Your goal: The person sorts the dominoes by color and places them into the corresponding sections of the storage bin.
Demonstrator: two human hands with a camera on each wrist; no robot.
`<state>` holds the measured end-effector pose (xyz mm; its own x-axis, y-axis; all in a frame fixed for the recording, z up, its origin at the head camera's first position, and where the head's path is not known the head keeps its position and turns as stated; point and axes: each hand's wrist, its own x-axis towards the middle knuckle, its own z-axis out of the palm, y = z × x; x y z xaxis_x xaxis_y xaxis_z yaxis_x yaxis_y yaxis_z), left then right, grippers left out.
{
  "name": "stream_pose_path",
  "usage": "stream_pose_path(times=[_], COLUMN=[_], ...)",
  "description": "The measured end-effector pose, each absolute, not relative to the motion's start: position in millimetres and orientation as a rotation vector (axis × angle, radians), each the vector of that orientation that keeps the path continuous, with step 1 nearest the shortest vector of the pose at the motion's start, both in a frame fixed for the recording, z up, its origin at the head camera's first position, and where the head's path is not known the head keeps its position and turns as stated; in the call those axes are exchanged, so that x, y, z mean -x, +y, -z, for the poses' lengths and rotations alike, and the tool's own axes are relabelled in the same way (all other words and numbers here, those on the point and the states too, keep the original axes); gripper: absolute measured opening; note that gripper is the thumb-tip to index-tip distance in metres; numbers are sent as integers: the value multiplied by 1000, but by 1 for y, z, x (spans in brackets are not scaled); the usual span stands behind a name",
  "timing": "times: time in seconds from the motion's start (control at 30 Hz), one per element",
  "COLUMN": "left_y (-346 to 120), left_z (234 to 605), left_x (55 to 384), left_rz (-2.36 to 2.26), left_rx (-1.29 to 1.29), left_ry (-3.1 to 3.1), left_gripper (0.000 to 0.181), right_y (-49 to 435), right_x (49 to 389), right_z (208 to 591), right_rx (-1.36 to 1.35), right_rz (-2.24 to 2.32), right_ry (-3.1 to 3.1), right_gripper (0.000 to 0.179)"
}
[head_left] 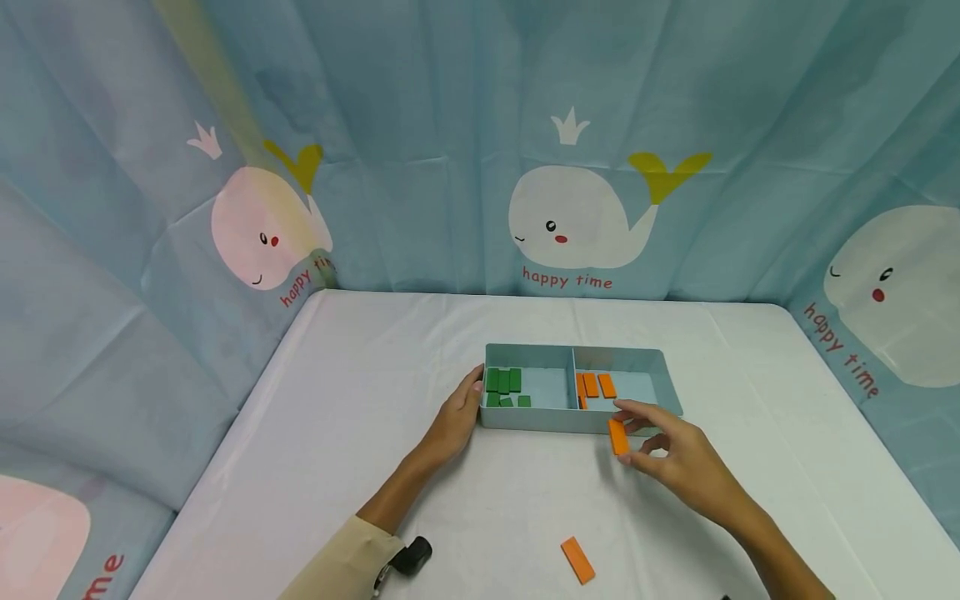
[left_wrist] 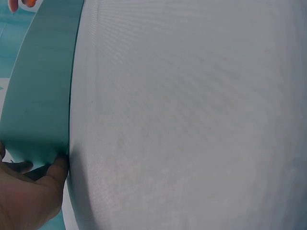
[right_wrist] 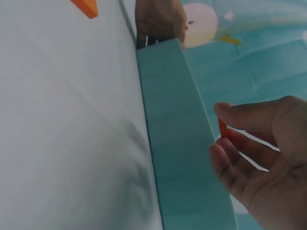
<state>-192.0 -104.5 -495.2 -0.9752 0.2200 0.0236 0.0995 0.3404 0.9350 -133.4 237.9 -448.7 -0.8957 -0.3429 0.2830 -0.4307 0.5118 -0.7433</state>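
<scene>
A blue-green two-compartment box (head_left: pixel 540 419) sits on the white table. My left hand (head_left: pixel 453 417) grips its left end; in the left wrist view the thumb and fingers (left_wrist: pixel 57 168) press against that end wall. Between thumb and fingertips, my right hand (head_left: pixel 678 458) pinches a flat orange block (head_left: pixel 618 437) just in front of the right compartment. The right wrist view shows this block (right_wrist: pixel 222 128) edge-on, above the rim level. Several green blocks (head_left: pixel 503 381) lie in the left compartment, and several orange blocks (head_left: pixel 591 385) in the right one.
Another orange block (head_left: pixel 577 559) lies on the white tablecloth (head_left: pixel 360 392) near the front. A black device (head_left: pixel 412 556) is at the left sleeve (head_left: pixel 345 562). Behind the table hangs a blue curtain (head_left: pixel 420 225) printed with whales.
</scene>
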Motion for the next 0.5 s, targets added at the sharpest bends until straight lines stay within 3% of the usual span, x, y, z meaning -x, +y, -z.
stream_pose_path(times=[0.5], left_y=[-105], left_z=[496], left_x=[192], left_rz=[-1728], left_rx=[-311], left_ry=[2474], left_gripper=[58], right_y=[243], right_x=[153], right_z=[442], right_rx=[-642], right_rz=[-1278], right_ry=[-2665], right_gripper=[72])
